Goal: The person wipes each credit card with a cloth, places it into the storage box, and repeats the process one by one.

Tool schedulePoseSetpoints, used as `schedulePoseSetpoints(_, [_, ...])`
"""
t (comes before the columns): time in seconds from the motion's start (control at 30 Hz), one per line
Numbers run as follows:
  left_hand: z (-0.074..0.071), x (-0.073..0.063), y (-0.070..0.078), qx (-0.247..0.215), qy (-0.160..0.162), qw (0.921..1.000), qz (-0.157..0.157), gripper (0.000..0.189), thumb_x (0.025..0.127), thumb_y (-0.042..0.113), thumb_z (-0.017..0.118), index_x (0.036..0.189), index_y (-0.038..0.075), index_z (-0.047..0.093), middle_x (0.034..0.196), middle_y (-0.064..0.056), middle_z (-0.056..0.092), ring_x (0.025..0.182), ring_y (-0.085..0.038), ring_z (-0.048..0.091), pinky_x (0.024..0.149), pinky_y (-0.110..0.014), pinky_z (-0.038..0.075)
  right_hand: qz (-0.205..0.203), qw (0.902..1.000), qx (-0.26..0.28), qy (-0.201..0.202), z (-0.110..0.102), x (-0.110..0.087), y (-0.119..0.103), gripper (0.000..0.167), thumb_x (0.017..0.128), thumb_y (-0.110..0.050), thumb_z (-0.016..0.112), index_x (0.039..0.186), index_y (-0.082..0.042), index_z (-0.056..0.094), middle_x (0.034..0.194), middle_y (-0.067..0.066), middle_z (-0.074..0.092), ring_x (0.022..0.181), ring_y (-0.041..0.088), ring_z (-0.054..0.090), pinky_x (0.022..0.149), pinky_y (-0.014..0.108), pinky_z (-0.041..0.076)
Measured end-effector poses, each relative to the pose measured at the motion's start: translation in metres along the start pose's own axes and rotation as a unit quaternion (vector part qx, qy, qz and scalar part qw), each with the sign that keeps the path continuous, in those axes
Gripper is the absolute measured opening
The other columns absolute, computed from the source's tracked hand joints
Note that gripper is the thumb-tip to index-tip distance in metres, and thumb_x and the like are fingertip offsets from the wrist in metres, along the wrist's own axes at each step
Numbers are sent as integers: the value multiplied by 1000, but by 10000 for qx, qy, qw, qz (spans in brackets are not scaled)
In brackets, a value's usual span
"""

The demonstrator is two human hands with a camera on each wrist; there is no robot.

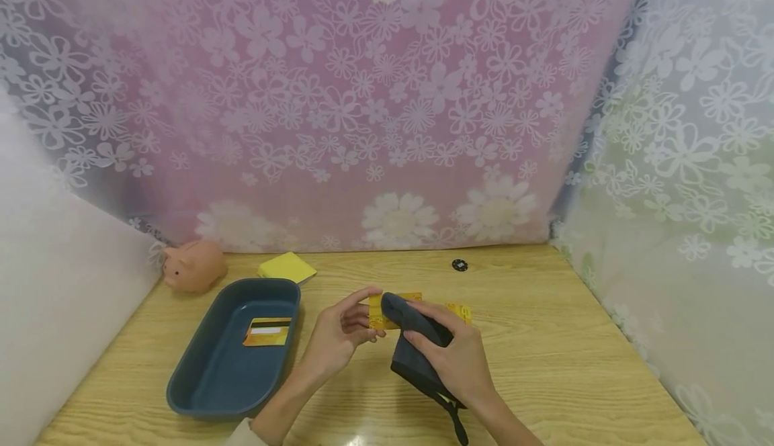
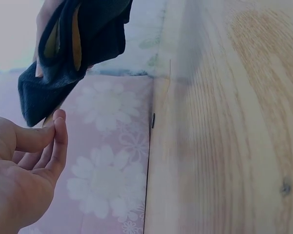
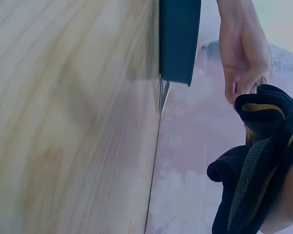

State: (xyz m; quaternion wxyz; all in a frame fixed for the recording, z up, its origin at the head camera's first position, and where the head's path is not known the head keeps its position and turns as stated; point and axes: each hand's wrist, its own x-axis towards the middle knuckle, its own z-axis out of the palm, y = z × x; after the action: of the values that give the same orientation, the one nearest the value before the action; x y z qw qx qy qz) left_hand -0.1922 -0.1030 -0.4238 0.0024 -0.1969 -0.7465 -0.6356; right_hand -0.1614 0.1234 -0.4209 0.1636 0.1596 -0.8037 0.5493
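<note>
My right hand point(image 1: 462, 359) grips a dark blue-grey fabric pouch point(image 1: 423, 355), thumb on its near face, a black strap hanging from its lower end. A yellow card point(image 1: 376, 311) sticks out of the pouch's left side. My left hand point(image 1: 338, 328) pinches that card's edge; in the left wrist view thumb and fingertips point(image 2: 60, 119) meet at a thin edge beneath the cloth. Another yellow card point(image 1: 464, 311) shows beyond the right hand; its lower part is hidden. In the right wrist view the folded pouch point(image 3: 249, 170) has yellowish edges inside its folds.
A blue tray point(image 1: 181, 392) stands at left, holding a yellow card point(image 1: 269, 332) with a dark stripe. Behind it are a pink piggy bank point(image 1: 196, 268) and a yellow notepad-like block point(image 1: 287, 268). A black round chip point(image 1: 460, 265) lies at the back. Patterned curtains surround the wooden table point(image 1: 562, 365).
</note>
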Motion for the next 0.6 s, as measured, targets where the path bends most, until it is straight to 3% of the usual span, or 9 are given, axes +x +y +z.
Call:
schedulePoseSetpoints(0.23, [-1, -2, 0, 43, -5, 10000, -40, 65, 90, -13, 72, 147, 17, 60, 112, -13, 75, 89, -24, 74, 81, -33, 63, -4, 9995, -238, 229, -15, 3, 10, 44, 89, -21, 85, 130, -32, 73, 133, -7, 70, 120, 19, 68, 88, 26, 60])
schedulePoseSetpoints(0.6, [-3, -3, 0, -132, -85, 9998, -100, 62, 91, -10, 72, 145, 19, 61, 106, -15, 70, 93, -27, 73, 82, -33, 63, 529, 9935, -724, 704, -45, 4, 22, 44, 91, -27, 83, 134, -29, 72, 136, -2, 68, 123, 25, 67, 87, 18, 56])
